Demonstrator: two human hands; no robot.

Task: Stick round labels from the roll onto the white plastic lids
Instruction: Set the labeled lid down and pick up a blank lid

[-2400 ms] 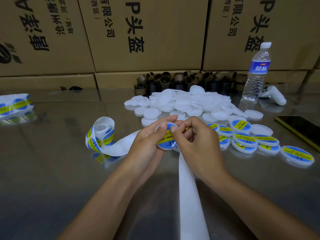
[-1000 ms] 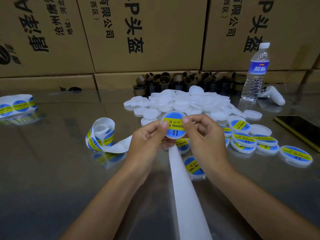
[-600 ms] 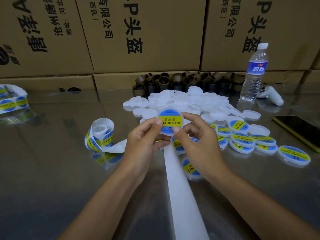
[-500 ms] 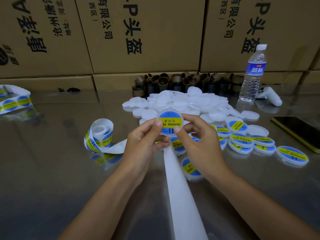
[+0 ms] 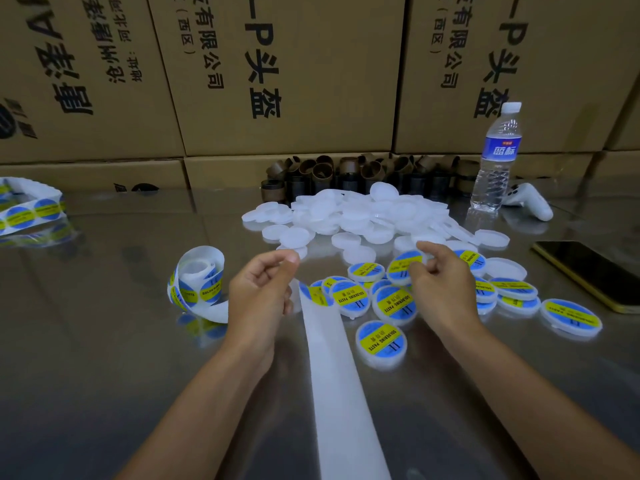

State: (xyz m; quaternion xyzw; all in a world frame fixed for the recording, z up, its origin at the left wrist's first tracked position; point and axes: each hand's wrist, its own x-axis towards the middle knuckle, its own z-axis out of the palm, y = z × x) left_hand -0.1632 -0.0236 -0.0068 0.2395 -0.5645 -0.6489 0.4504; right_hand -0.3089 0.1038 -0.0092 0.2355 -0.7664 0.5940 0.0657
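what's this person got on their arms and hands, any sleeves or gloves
No sleeves show anywhere up to the frame's edge. The left hand and right hand wear no gloves, and no ring, watch or bracelet is visible on either.

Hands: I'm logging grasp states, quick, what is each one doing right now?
Left hand: open, fingers loosely curled, holding nothing.
Right hand: pinching a labelled lid by its edge.

Left hand loosely curled, right hand holding labelled lid, white lids piled behind
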